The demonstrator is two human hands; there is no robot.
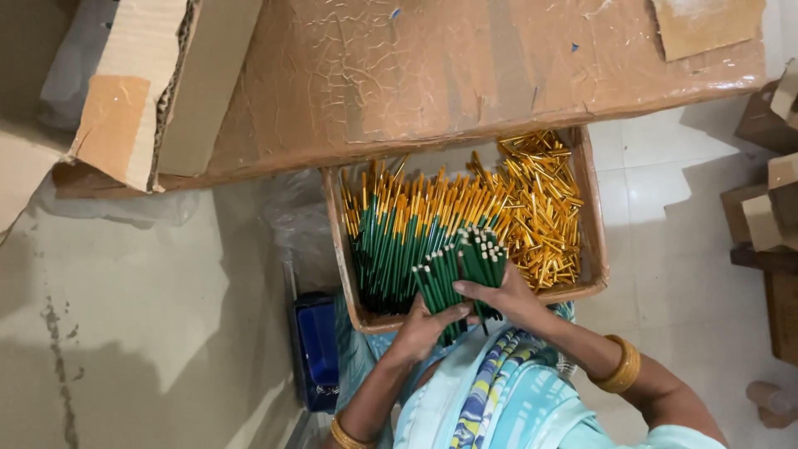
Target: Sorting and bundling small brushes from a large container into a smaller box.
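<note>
A large brown cardboard sheet (432, 75) with a cracked, glossy surface spans the top of the view; a folded cardboard flap (141, 91) lies at its left end, and a paler cardboard patch (706, 23) sits at its upper right corner. Below its front edge stands an open cardboard box (594, 241). The left part of the box holds green sticks with yellow upper ends (391, 241), laid side by side with their long axes running from the near wall toward the far wall. The right part holds a loose heap of short gold tubes (540, 208). At the box's near edge, the left hand (424, 326) and right hand (503, 298) together clasp a bundle of green sticks (461, 268); both hands are wrapped closed around it. The bundle tilts away from the person, its pale tips pointing up and toward the far wall. A blue container (316, 349) stands on the floor beside the box's near left corner.
</note>
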